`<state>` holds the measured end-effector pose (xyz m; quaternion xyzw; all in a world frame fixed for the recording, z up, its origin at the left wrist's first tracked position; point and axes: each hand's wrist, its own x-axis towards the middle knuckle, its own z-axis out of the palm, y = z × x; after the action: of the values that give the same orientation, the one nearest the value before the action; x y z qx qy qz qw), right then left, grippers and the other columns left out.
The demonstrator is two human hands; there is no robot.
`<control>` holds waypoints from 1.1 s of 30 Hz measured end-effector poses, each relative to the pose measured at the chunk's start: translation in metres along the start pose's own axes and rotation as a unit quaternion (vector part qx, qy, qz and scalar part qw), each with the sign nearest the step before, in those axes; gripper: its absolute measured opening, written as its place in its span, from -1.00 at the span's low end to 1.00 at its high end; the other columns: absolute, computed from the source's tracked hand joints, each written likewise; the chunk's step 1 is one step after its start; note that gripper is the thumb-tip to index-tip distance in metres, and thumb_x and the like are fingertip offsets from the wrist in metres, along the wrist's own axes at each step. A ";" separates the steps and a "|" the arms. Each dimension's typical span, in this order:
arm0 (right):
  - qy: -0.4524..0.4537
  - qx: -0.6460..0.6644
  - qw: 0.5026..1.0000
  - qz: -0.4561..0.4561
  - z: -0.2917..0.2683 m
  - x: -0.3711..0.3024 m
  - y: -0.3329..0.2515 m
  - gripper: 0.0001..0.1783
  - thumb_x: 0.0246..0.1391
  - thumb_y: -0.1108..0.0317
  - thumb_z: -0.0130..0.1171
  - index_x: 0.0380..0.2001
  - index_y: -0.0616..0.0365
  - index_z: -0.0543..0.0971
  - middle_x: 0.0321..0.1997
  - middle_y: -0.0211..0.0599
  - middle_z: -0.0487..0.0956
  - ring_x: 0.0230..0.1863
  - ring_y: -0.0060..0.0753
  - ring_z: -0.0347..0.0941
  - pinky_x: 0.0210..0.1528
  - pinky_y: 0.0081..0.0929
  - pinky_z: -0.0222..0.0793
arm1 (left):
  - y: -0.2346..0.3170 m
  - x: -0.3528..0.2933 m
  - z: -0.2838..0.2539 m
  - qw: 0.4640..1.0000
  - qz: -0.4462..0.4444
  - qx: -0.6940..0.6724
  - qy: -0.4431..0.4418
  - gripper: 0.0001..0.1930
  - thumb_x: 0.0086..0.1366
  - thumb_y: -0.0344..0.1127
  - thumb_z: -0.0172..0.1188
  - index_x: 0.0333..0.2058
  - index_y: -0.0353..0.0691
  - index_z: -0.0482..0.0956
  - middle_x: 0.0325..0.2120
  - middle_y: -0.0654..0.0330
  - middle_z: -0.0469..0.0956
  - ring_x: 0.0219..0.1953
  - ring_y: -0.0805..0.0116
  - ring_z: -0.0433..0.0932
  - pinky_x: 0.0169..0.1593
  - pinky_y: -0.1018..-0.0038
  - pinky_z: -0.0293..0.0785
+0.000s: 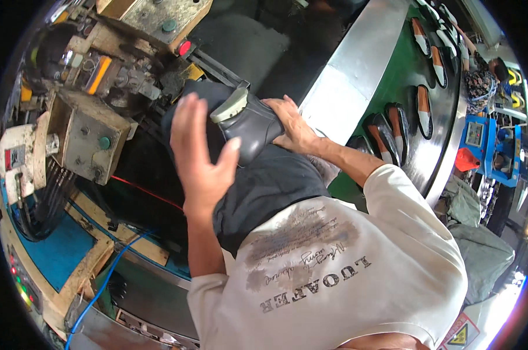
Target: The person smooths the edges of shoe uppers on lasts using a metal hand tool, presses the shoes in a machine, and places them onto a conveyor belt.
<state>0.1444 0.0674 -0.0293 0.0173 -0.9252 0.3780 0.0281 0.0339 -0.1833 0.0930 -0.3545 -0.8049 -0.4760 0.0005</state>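
Note:
A black leather shoe upper [249, 140] on a last sits above my lap, with the pale green top of the last [232, 106] showing. My right hand [294, 123] grips the shoe's right end, its thumb and fingers on either side of the leather. To the left of the shoe, my left hand [200, 157] is raised with fingers stretched and thumb apart, holding nothing. A dark metal bar [217, 69] comes from the machine and ends close to the top of the last. The shoe's underside is hidden.
At the left stands a worn machine [92, 140] with metal boxes, a red button [184, 48] and a blue hose [109, 274]. Beyond a shiny metal ledge [351, 70], a green conveyor belt [369, 99] carries several shoes [424, 111]. A blue stand [480, 140] is far right.

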 end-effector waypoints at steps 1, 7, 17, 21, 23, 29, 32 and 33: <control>0.000 0.005 1.000 -0.003 0.006 0.002 -0.007 0.11 -0.12 0.31 0.60 0.50 0.14 0.26 0.47 -0.05 0.42 0.55 0.07 0.28 0.66 0.44 -0.13 | -0.002 -0.005 -0.007 0.989 -0.071 -0.127 0.035 -0.13 0.25 -0.29 0.44 0.48 -0.40 0.28 0.51 -0.14 0.27 0.56 -0.05 0.22 0.62 0.02 0.01; 0.022 0.110 0.993 -0.035 0.008 0.016 -0.035 0.09 -0.08 0.29 0.63 0.49 0.15 0.27 0.46 0.00 0.42 0.54 0.15 0.30 0.64 0.51 -0.10 | 0.000 0.006 0.009 0.946 -0.072 -0.317 0.007 -0.28 0.19 -0.47 0.34 0.36 -0.41 0.42 0.37 -0.10 0.46 0.46 0.03 0.40 0.54 0.15 0.24; -0.014 0.164 0.986 -0.002 -0.016 0.041 -0.078 0.15 -0.05 0.15 0.66 0.49 0.37 0.25 0.35 0.27 0.48 0.43 0.24 0.41 0.51 -0.01 0.32 | 0.015 0.052 -0.028 0.919 -0.193 -0.343 0.005 -0.62 0.38 -0.51 0.21 0.16 -0.38 0.60 0.18 -0.01 0.60 0.22 0.24 0.59 0.34 0.29 0.50; -0.188 0.244 0.946 0.103 -0.069 0.046 -0.118 0.40 0.03 -0.26 0.58 0.57 0.47 0.03 0.47 0.51 0.36 0.50 0.27 0.37 0.57 -0.06 0.29 | -0.001 0.050 -0.031 0.837 -0.099 -0.538 0.022 -0.02 0.50 0.22 0.22 0.58 -0.34 0.03 0.48 -0.17 0.28 0.46 0.10 0.38 0.47 0.13 0.37; -0.136 0.277 0.949 0.066 -0.043 0.034 -0.108 0.45 0.06 -0.34 0.54 0.60 0.43 -0.04 0.45 0.54 0.37 0.51 0.32 0.35 0.60 -0.07 0.24 | -0.017 0.035 -0.017 0.887 -0.094 -0.452 0.018 -0.04 0.51 0.36 0.10 0.53 -0.36 0.19 0.45 -0.09 0.31 0.43 0.13 0.40 0.47 0.20 0.34; -0.143 0.264 0.946 0.125 -0.019 0.009 -0.110 0.39 0.18 -0.44 0.36 0.66 0.23 -0.11 0.58 0.52 0.16 0.64 0.29 0.13 0.65 -0.07 0.09 | -0.042 -0.004 0.018 0.885 -0.206 -0.414 0.045 -0.21 0.49 0.24 0.10 0.39 -0.35 0.41 0.25 0.03 0.47 0.25 0.21 0.50 0.37 0.30 0.39; -0.124 0.454 0.881 0.053 -0.031 0.041 -0.106 0.11 0.43 -0.40 0.06 0.69 0.08 -0.06 0.70 0.13 0.06 0.73 0.01 -0.07 0.70 -0.16 -0.12 | -0.041 -0.005 0.010 0.900 -0.206 -0.384 0.007 -0.24 0.47 0.22 0.08 0.35 -0.35 0.42 0.23 0.04 0.45 0.26 0.21 0.46 0.39 0.28 0.34; -0.119 0.495 0.860 0.042 -0.026 0.058 -0.105 0.05 0.47 -0.41 -0.05 0.69 0.07 -0.02 0.71 0.03 0.06 0.74 -0.11 -0.12 0.71 -0.18 -0.17 | -0.040 -0.007 0.010 0.900 -0.208 -0.383 0.007 -0.24 0.47 0.22 0.08 0.35 -0.35 0.42 0.23 0.04 0.45 0.26 0.21 0.46 0.39 0.28 0.34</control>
<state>0.0929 0.0107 0.0664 0.0348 -0.6127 0.7818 -0.1106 0.0197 -0.1912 0.0540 -0.1489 -0.6157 -0.7392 -0.2286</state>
